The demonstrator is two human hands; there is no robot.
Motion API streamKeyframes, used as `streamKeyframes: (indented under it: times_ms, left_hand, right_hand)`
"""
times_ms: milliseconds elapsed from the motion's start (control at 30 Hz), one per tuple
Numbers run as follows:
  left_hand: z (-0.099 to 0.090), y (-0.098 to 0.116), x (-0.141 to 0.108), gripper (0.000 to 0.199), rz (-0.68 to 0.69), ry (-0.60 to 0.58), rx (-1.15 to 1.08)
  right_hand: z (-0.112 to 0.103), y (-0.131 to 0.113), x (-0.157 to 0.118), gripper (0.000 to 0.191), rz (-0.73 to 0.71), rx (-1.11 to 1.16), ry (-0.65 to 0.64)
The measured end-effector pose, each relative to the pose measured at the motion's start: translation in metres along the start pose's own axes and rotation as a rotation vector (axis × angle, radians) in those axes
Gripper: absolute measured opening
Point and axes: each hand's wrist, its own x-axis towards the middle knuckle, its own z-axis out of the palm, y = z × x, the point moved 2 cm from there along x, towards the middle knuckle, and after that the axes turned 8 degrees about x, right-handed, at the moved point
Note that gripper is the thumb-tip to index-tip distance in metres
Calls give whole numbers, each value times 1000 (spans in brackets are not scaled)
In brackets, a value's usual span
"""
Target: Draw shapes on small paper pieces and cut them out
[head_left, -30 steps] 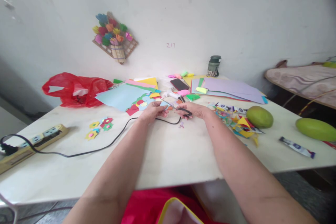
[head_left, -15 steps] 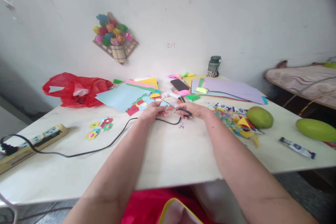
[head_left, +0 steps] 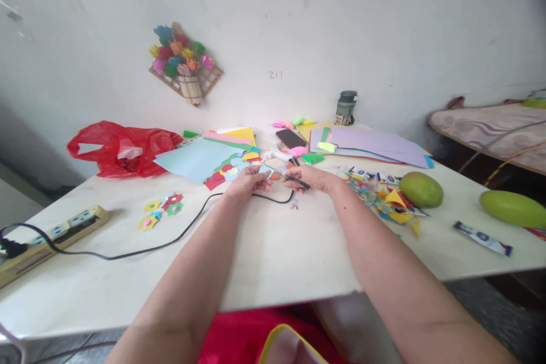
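Note:
My left hand (head_left: 252,180) pinches a small piece of light blue paper (head_left: 265,173) above the middle of the table. In my right hand (head_left: 310,177) is a pair of scissors (head_left: 278,173), its blades pointing left to the blue paper. Whether the blades are cutting into it I cannot tell. Behind my hands lies a white glue gun (head_left: 279,155), partly hidden, with a black cord (head_left: 196,226) running left under my left wrist. Cut colored paper shapes (head_left: 215,179) lie beside my left hand. Tiny purple scraps (head_left: 294,203) are on the table below my right hand.
Paper flowers (head_left: 173,203) and a power strip (head_left: 81,224) are at left, near a red plastic bag (head_left: 115,151). Colored sheets (head_left: 379,142), a phone (head_left: 290,137) and a dark bottle (head_left: 346,108) stand behind. Paper scraps (head_left: 394,205), green mangoes (head_left: 422,189) and a tube-shaped wrapper (head_left: 482,238) lie right.
The whole view has shifted slightly. My hands keep nearly the same place, with the scissors still at the blue paper; their handles look closer together now.

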Motion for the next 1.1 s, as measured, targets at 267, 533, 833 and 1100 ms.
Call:
streamKeyframes:
  times_ms: [267, 533, 833, 1100]
  left_hand:
    - [-2, -2, 1, 33, 27, -22, 14]
    - [-1, -1, 1, 32, 42, -22, 2]
    - [-1, -2, 2, 25, 37, -32, -27]
    - [0, -2, 2, 27, 35, -42, -54]
  right_hand:
    - [0, -3, 1, 33, -23, -28, 12]
    - [-1, -2, 4, 36, -23, 0, 49]
    - [1, -5, -1, 31, -41, -14, 8]
    - [1, 1, 0, 30, 0, 79, 17]
